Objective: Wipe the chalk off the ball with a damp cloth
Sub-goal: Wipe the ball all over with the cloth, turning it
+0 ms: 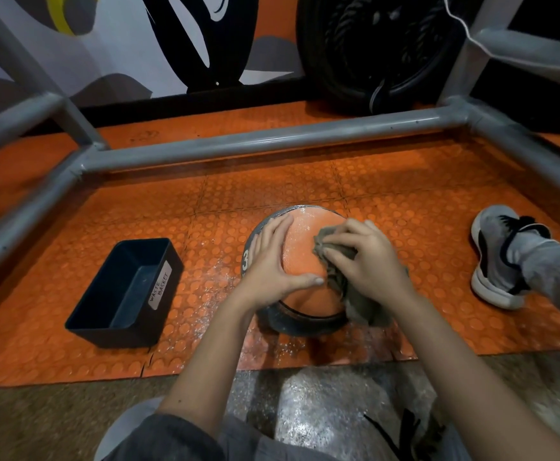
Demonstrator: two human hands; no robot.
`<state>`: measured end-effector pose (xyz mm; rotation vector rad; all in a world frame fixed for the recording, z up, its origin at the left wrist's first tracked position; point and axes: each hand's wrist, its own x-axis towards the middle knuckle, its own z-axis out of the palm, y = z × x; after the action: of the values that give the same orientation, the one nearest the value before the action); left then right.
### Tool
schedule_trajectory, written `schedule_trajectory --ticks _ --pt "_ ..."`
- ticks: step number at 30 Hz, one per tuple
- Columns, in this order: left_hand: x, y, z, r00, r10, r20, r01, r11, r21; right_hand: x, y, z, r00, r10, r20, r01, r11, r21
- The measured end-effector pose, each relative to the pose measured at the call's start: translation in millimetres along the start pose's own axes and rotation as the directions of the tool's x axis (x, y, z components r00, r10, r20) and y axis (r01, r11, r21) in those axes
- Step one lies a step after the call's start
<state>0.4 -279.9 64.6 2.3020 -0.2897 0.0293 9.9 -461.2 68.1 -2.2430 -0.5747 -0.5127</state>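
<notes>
An orange and grey ball (300,251) sits on the orange studded mat, its top face dusted white with chalk. My left hand (273,264) lies flat over the ball's left side, fingers straight, thumb across the front. My right hand (368,261) grips a grey-brown cloth (345,281) bunched against the ball's right side; the cloth's tail hangs down toward the mat. Part of a white numeral shows on the ball's left edge beside my left hand.
A dark bin labelled "WASTE BASKET" (127,291) stands left of the ball. Grey metal frame tubes (272,139) run behind and to both sides. My shoe (496,256) rests on the mat at right. Chalk dust (217,284) lies scattered near the ball. A black tyre (371,51) stands behind.
</notes>
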Motion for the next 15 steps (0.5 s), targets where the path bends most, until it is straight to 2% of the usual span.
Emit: schedule_trajectory --ticks 4,9,13,15 --pt "-0.3 1.5 0.5 1.000 0.009 -0.002 -0.009 1.000 -0.027 18.4 2.7 -0.8 0.998 0.040 0.046 -0.038 0.998 -0.050" --pt "3.0 1.6 -1.9 1.000 0.006 0.000 -0.006 0.999 -0.036 -18.2 -2.0 -0.4 1.000 0.021 -0.010 -0.020 1.000 0.021" --pt "-1.7 -0.8 -0.7 1.000 0.019 -0.004 -0.019 0.999 -0.039 -0.2 0.4 -2.1 1.000 0.005 0.015 -0.005 0.999 -0.046" --pt "-3.6 -1.4 0.4 0.999 0.035 -0.018 -0.035 0.999 -0.037 16.6 0.5 -2.7 0.998 0.050 0.031 -0.048 0.996 -0.075"
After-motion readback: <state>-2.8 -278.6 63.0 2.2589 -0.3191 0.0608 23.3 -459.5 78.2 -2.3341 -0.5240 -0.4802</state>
